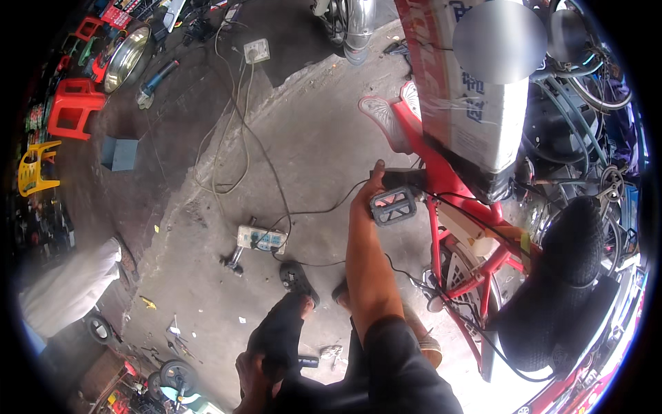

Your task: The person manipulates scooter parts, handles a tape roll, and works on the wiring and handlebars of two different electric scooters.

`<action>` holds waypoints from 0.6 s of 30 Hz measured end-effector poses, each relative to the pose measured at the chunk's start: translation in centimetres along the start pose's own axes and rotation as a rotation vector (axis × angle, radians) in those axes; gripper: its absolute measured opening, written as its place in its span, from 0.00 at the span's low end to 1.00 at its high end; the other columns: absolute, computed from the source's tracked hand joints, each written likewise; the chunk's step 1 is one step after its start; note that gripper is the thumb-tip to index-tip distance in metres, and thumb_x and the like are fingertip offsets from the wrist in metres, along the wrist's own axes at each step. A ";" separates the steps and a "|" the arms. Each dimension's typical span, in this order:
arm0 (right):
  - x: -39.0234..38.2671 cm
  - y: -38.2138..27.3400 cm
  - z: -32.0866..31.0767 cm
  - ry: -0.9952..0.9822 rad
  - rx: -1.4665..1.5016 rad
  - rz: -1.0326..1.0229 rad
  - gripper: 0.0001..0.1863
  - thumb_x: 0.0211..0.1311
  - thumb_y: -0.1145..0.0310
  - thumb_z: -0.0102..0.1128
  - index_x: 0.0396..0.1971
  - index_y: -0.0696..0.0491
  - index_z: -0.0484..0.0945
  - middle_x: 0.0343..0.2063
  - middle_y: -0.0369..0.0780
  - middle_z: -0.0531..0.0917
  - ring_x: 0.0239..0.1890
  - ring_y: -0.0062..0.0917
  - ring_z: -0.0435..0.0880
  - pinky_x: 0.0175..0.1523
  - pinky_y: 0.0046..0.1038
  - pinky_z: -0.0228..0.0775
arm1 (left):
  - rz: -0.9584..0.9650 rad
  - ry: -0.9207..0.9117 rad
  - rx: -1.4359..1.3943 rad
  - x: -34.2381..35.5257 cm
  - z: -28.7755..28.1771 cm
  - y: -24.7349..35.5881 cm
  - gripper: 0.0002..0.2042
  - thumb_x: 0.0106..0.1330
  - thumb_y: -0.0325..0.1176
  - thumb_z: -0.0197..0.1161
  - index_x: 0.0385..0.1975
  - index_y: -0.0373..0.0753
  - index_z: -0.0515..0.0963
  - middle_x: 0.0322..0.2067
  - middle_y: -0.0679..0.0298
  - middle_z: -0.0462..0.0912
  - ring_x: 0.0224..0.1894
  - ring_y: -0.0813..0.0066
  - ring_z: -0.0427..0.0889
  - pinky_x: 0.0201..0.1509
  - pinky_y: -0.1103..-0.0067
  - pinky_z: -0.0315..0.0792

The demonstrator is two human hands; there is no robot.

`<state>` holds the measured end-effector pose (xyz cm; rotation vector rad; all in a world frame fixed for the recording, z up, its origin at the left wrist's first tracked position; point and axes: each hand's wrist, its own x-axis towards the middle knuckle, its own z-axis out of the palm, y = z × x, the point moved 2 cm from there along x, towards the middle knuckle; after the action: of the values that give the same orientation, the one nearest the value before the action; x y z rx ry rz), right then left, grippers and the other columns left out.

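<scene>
My right hand (371, 188) reaches forward beside a red bicycle frame (441, 172), thumb raised. It closes on a dark block-like thing (405, 179); its fingers are largely hidden, and I cannot make out what it holds. Right by that hand is a grey-black pedal (394, 207) with two slots. A thin cable runs from near the hand toward a white power strip (267, 239) on the floor. My left hand (252, 378) rests low by my dark-trousered leg, its fingers too dim to read.
A chunky black tyre (555, 290) stands at right, below a large white-and-red printed package (476, 103). Behind my feet, cables loop across the concrete to a white socket box (256, 51). Red (76, 107) and yellow stools (36, 168) and a blue box (119, 153) stand left.
</scene>
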<state>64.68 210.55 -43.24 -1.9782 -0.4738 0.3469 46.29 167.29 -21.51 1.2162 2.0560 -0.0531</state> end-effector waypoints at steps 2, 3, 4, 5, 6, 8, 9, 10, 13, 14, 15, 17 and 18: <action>-0.7 -4.2 -0.4 0.024 -0.031 0.139 0.28 0.55 0.60 0.72 0.49 0.64 0.74 0.40 0.50 0.84 0.38 0.42 0.83 0.48 0.38 0.75 | -0.027 -0.006 0.011 -0.3 0.0 -0.2 0.28 0.45 0.42 0.75 0.45 0.40 0.70 0.46 0.51 0.70 0.49 0.45 0.68 0.52 0.55 0.64; -0.9 -4.9 -0.4 0.044 -0.044 0.213 0.26 0.56 0.61 0.71 0.47 0.64 0.75 0.40 0.50 0.84 0.38 0.42 0.83 0.48 0.38 0.75 | 0.040 0.084 0.038 -0.4 -0.7 0.5 0.29 0.45 0.42 0.75 0.46 0.40 0.70 0.46 0.50 0.69 0.49 0.45 0.68 0.52 0.55 0.64; -0.4 -2.5 0.4 -0.004 -0.060 0.181 0.23 0.59 0.59 0.67 0.44 0.64 0.77 0.41 0.50 0.84 0.40 0.39 0.84 0.48 0.37 0.75 | 0.057 0.091 0.030 -0.2 -0.8 0.6 0.29 0.45 0.42 0.75 0.46 0.40 0.69 0.47 0.50 0.69 0.50 0.45 0.67 0.53 0.55 0.63; -0.3 -1.3 0.8 0.004 0.053 0.136 0.23 0.59 0.58 0.66 0.44 0.64 0.77 0.41 0.49 0.84 0.40 0.38 0.84 0.49 0.37 0.75 | 0.084 0.092 0.026 0.1 -1.3 0.6 0.30 0.45 0.42 0.75 0.47 0.40 0.68 0.47 0.50 0.69 0.50 0.45 0.67 0.53 0.54 0.63; -0.5 -0.7 1.1 0.003 0.167 0.088 0.24 0.59 0.57 0.65 0.44 0.63 0.77 0.42 0.48 0.84 0.40 0.37 0.84 0.49 0.37 0.75 | 0.104 0.098 0.018 0.2 -1.6 0.8 0.30 0.46 0.42 0.75 0.47 0.40 0.68 0.48 0.50 0.68 0.50 0.44 0.67 0.53 0.54 0.63; -1.3 0.0 1.4 -0.079 0.362 0.191 0.23 0.59 0.56 0.64 0.46 0.60 0.76 0.42 0.45 0.83 0.41 0.34 0.83 0.47 0.36 0.75 | 0.085 0.061 0.009 0.5 -2.2 0.8 0.29 0.46 0.41 0.74 0.47 0.39 0.68 0.47 0.49 0.69 0.50 0.45 0.67 0.53 0.55 0.63; -2.2 0.2 1.1 -0.161 0.442 0.345 0.23 0.58 0.57 0.65 0.47 0.57 0.75 0.42 0.42 0.82 0.42 0.31 0.82 0.46 0.34 0.75 | 0.074 0.045 0.006 0.6 -2.6 0.9 0.29 0.46 0.40 0.74 0.47 0.39 0.68 0.46 0.49 0.69 0.49 0.45 0.68 0.53 0.55 0.63; -3.0 0.2 0.7 -0.241 0.522 0.500 0.23 0.57 0.57 0.65 0.48 0.54 0.74 0.42 0.39 0.81 0.42 0.29 0.82 0.44 0.32 0.76 | 0.097 0.051 -0.007 0.8 -2.9 1.2 0.29 0.47 0.40 0.73 0.47 0.39 0.68 0.46 0.49 0.70 0.49 0.45 0.68 0.53 0.55 0.63; -6.1 -1.8 -1.6 -0.565 0.711 0.733 0.22 0.57 0.57 0.63 0.49 0.49 0.71 0.44 0.35 0.78 0.44 0.27 0.79 0.45 0.35 0.75 | 0.133 0.069 -0.013 1.3 -4.0 2.7 0.28 0.46 0.39 0.73 0.46 0.38 0.68 0.44 0.49 0.71 0.49 0.45 0.69 0.53 0.56 0.64; -7.0 -2.5 -2.6 -0.656 0.744 0.741 0.22 0.57 0.58 0.63 0.49 0.49 0.71 0.44 0.35 0.78 0.44 0.27 0.79 0.45 0.35 0.75 | 0.139 0.060 -0.004 1.3 -4.2 2.8 0.28 0.46 0.37 0.74 0.46 0.38 0.69 0.44 0.49 0.71 0.49 0.46 0.69 0.53 0.57 0.64; -8.0 -4.1 -3.5 -0.750 0.773 0.749 0.21 0.58 0.58 0.63 0.49 0.49 0.71 0.45 0.35 0.77 0.44 0.28 0.79 0.46 0.36 0.74 | 0.140 0.050 0.003 1.3 -4.2 2.9 0.28 0.45 0.35 0.75 0.46 0.38 0.69 0.44 0.50 0.72 0.50 0.46 0.70 0.54 0.58 0.65; -9.6 -6.8 -5.5 -0.862 0.812 0.748 0.22 0.57 0.60 0.62 0.49 0.50 0.70 0.45 0.35 0.76 0.45 0.27 0.78 0.46 0.36 0.75 | 0.126 0.039 0.042 1.1 -4.4 3.2 0.26 0.47 0.38 0.73 0.44 0.38 0.69 0.43 0.50 0.72 0.48 0.47 0.71 0.52 0.58 0.65; -10.2 -7.7 -6.3 -0.887 0.824 0.753 0.23 0.56 0.62 0.63 0.50 0.50 0.69 0.45 0.36 0.77 0.46 0.27 0.78 0.46 0.37 0.76 | 0.119 0.035 0.050 1.0 -4.3 3.3 0.26 0.47 0.38 0.73 0.44 0.38 0.69 0.43 0.50 0.72 0.48 0.47 0.71 0.52 0.58 0.65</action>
<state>57.10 203.79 -33.18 -1.0283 -0.0454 1.6332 46.13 171.52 -17.95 1.3766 2.0193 -0.0274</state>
